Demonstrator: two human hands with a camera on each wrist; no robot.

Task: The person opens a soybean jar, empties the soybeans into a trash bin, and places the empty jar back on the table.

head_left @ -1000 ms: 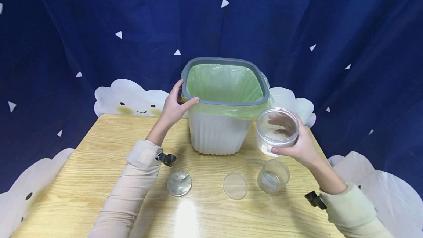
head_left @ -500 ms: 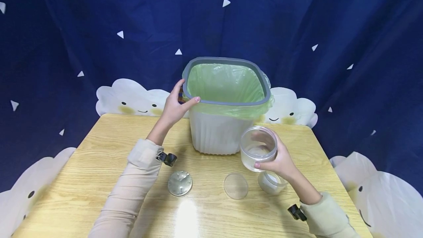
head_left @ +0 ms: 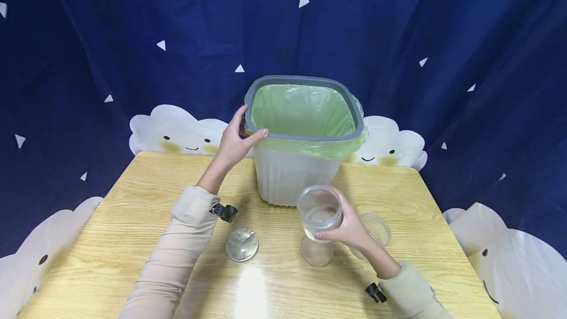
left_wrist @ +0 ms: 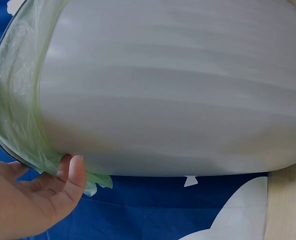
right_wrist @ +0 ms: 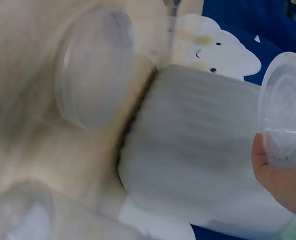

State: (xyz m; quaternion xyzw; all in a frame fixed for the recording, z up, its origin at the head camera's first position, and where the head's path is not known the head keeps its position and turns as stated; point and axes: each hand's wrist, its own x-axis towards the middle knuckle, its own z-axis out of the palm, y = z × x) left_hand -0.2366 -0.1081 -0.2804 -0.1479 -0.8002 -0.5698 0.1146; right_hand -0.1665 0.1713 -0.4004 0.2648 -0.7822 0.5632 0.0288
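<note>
My left hand (head_left: 233, 145) grips the left front corner of a white trash bin (head_left: 283, 176), thumb on its grey rim. A green bin liner (head_left: 301, 112) lines the bin and folds over the edge; in the left wrist view my fingers (left_wrist: 74, 180) lie against the liner. In front of the bin, my right hand (head_left: 347, 225) holds a clear plastic jar (head_left: 312, 206) in the air, its mouth up and its base showing in the right wrist view. Under it, partly covered, lies a clear round lid (head_left: 317, 257). A second clear jar (head_left: 378, 225) stands partly behind my right wrist.
A silvery round lid or disc (head_left: 241, 246) lies left of the clear lid on the wooden table (head_left: 164, 181). Behind the table hangs a dark blue curtain (head_left: 199, 63) with white triangles and cloud faces.
My right hand has carried the jar from the bin's right side leftward and toward me, over the clear lid. The left hand has stayed on the bin's rim.
</note>
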